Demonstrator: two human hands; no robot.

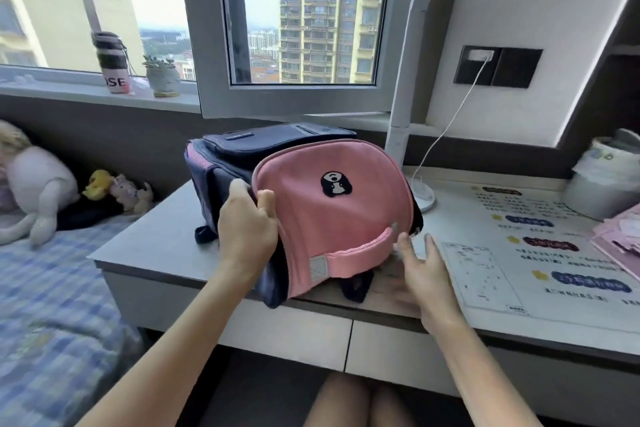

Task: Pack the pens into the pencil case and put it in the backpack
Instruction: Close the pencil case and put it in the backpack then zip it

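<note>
Left hand (246, 224) grips backpack (332, 215) flap edge.

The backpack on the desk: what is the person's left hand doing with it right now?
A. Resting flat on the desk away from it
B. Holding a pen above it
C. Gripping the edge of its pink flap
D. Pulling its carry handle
C: the left hand has its fingers curled over the left edge of the pink flap of the backpack, while the right hand is open beside the flap's lower right.

Bare forearms, no sleeves, bare knees
</note>
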